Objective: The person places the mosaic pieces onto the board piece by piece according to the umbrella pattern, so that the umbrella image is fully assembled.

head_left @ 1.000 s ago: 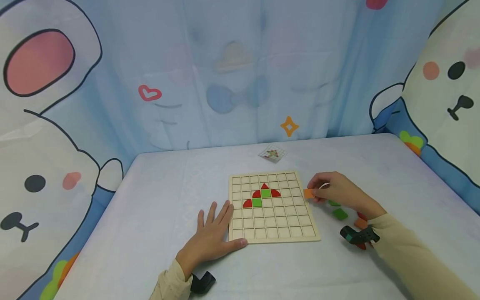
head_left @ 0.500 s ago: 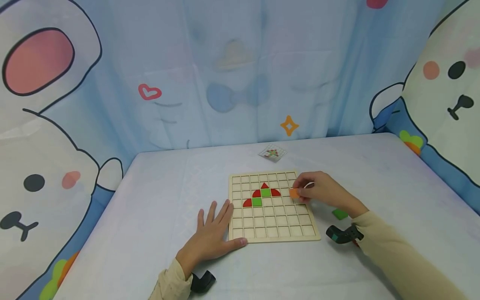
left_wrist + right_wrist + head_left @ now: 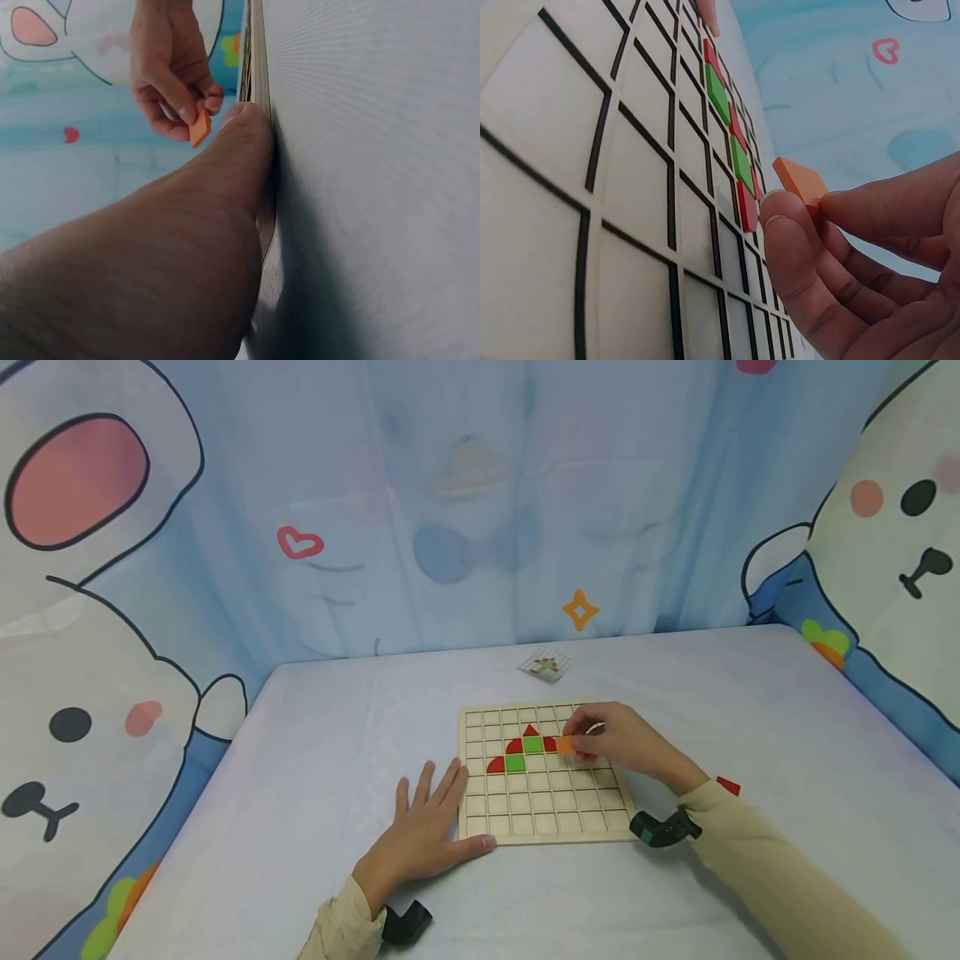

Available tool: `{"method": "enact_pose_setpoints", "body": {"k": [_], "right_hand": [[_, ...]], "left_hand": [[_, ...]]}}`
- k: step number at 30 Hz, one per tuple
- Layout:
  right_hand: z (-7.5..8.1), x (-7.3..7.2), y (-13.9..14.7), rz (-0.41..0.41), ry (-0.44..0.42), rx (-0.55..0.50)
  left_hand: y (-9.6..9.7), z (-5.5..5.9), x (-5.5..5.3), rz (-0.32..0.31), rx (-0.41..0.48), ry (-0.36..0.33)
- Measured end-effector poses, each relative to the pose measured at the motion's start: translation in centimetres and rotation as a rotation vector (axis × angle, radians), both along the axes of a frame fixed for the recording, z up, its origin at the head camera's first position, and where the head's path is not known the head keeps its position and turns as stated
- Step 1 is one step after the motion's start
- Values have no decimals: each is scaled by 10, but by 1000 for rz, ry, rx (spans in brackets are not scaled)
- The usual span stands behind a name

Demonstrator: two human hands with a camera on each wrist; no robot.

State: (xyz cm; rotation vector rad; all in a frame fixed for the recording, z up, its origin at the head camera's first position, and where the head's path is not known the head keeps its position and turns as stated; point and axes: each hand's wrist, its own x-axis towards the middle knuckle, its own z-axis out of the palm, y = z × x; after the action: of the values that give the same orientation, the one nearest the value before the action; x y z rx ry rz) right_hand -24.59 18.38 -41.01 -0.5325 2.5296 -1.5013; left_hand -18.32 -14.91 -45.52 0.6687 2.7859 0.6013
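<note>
My right hand pinches an orange square tile between thumb and fingers, held above the right part of a wooden grid board. In the head view the tile overlaps the edge of a red quarter-round piece. Two green squares, a red triangle and other red rounded pieces sit in the board's cells. My left hand lies spread at the board's left side, its thumb on the near edge and its fingertips at the left edge.
A small card with a printed coloured pattern lies on the white cloth behind the board. A red piece shows beside my right sleeve, which covers the area of the loose pieces. A patterned curtain hangs behind the table.
My right hand has carried the orange tile leftward from beside the board's right edge to over its cells, near the red piece. The left hand has stayed in place.
</note>
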Motion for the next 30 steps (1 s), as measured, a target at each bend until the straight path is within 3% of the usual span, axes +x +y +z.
{"method": "enact_pose_setpoints", "body": {"k": [30], "right_hand": [[-15,-4,-33,30,-62,-40]], "left_hand": [[0,2,0,-4,-5,-1]]}}
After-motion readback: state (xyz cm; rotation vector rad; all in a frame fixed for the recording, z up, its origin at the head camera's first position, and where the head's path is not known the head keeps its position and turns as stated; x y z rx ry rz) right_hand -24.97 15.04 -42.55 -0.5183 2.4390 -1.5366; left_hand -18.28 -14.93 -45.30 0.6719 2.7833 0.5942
